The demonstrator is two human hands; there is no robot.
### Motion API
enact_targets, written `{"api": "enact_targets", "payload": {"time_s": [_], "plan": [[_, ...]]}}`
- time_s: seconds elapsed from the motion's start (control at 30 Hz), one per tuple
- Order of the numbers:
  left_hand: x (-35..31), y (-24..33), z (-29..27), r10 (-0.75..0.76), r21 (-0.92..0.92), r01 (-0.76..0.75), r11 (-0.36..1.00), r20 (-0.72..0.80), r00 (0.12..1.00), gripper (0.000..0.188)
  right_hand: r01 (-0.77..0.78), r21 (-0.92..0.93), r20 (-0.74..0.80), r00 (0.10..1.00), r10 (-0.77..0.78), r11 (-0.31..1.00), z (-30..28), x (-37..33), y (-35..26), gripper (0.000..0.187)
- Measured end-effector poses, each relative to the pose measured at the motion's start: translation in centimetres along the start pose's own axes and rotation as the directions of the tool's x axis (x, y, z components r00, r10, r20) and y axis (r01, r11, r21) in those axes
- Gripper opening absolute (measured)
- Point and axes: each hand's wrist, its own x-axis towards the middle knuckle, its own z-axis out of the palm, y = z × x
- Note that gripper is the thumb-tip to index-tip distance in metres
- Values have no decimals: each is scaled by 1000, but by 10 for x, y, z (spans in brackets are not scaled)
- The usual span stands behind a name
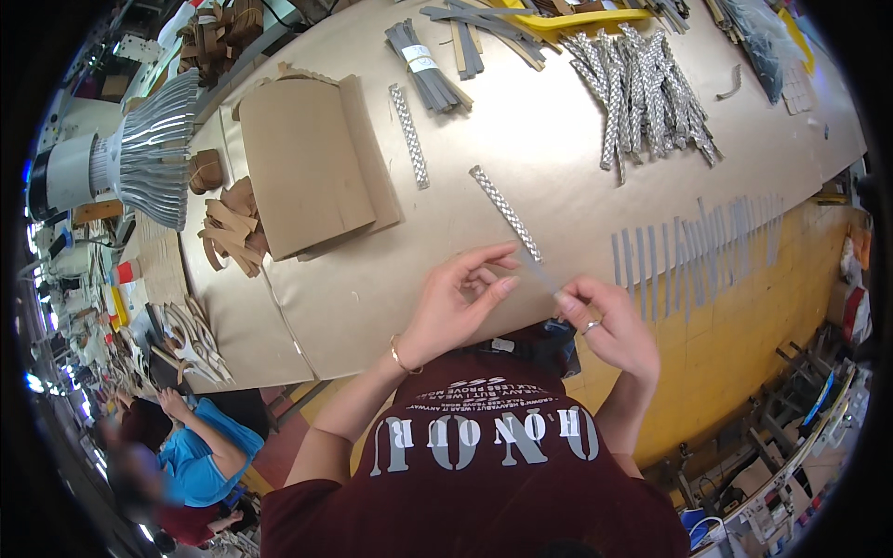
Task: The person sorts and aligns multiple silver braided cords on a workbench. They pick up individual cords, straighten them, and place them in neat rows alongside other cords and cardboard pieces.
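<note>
- Left hand [454,299], thumb and fingers parted.
- Braided strip [503,210], flat on the surface [451,223] ahead of the hands.
- Right hand [609,323], pinching a thin grey strip [541,275].
- Row of slim strips [653,270] along the surface's edge.

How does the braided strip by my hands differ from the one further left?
The near strip slants more; the left strip runs closer to vertical in the picture. The near strip's lower end is right by the left hand; the left strip lies farther from that hand. Both are narrow, silvery and braided.
</note>
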Motion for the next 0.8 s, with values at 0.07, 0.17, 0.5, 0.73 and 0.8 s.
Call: {"api": "enact_targets", "payload": {"time_s": [0.07,0.17,0.5,0.73,0.8], "plan": [[4,-1,4,-95,-256,109,961,68,993,24,-2,-36,32,999,3,999,3,2,-6,20],[8,1,5,-141,-283,150,947,53,989,20,64,16,-109,992,-61,998,14,8,-14,23],[30,8,-2,151,372,-177,911,97,984,34,1,381,-215,973,88,925,25,19,-9,24],[73,-4,-31,435,897,-365,249,233,870,33,-28,367,-351,922,166,930,13,20,-6,23],[73,-8,-37,433,874,-379,304,227,872,29,-36,344,-359,918,167,938,11,20,-6,23]]}}
